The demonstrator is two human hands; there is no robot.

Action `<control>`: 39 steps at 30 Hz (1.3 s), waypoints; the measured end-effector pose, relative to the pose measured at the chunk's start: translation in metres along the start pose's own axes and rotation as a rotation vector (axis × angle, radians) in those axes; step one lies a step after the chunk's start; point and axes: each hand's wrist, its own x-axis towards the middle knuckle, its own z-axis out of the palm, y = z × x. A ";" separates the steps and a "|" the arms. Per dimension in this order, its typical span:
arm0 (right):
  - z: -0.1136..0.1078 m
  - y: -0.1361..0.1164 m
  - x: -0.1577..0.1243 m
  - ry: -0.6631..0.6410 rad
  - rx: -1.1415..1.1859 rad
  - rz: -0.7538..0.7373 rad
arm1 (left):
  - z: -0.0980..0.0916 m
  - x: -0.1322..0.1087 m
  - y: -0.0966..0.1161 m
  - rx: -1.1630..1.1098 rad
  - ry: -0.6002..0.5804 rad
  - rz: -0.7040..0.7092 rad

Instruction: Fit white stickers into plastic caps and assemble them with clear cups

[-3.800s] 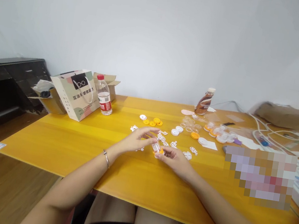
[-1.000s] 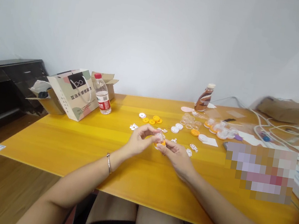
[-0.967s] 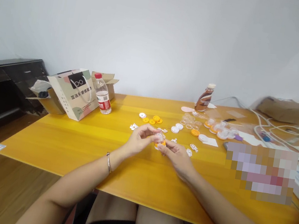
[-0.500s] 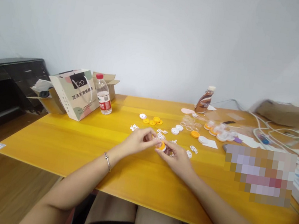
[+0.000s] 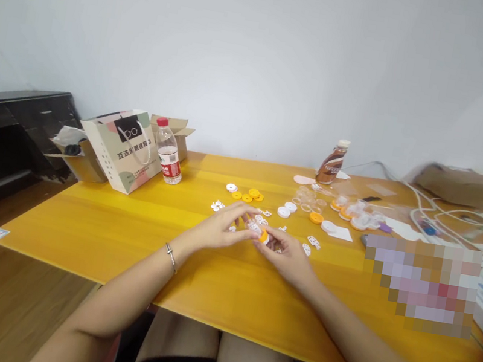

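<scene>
Above the middle of the table, both hands are at a small toy-like piece (image 5: 264, 237) with an orange-and-white round base and a clear top. The fingers of my right hand (image 5: 290, 261) are closed on its base. My left hand (image 5: 222, 227) curves around the clear top, its thumb against the piece. Its fingertips are partly hidden, and the clear top is too small to make out in detail. White perforated cutouts (image 5: 313, 242) lie beyond and beside the hands, with a cluster of small white parts (image 5: 218, 206) to the left.
Orange discs (image 5: 247, 198), white discs (image 5: 283, 211) and clear rings (image 5: 307, 199) lie further back. Clear-topped pieces (image 5: 359, 218) stand at the right near cables (image 5: 441, 219). A water bottle (image 5: 168, 154) and paper bag (image 5: 124, 153) stand left; a brown drink bottle (image 5: 332, 163) stands behind.
My left fingers have spread and shifted slightly, so the clear top of the piece now shows between them. My right hand stays closed on the base.
</scene>
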 end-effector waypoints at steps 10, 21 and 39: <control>0.001 0.005 -0.001 0.062 -0.181 -0.108 | 0.002 -0.004 0.000 -0.003 -0.100 0.043; 0.001 0.009 -0.001 0.081 -0.260 -0.156 | 0.002 -0.003 0.002 0.079 -0.038 -0.086; -0.002 0.007 -0.003 -0.040 -0.156 -0.200 | 0.009 -0.005 0.003 0.125 -0.042 -0.033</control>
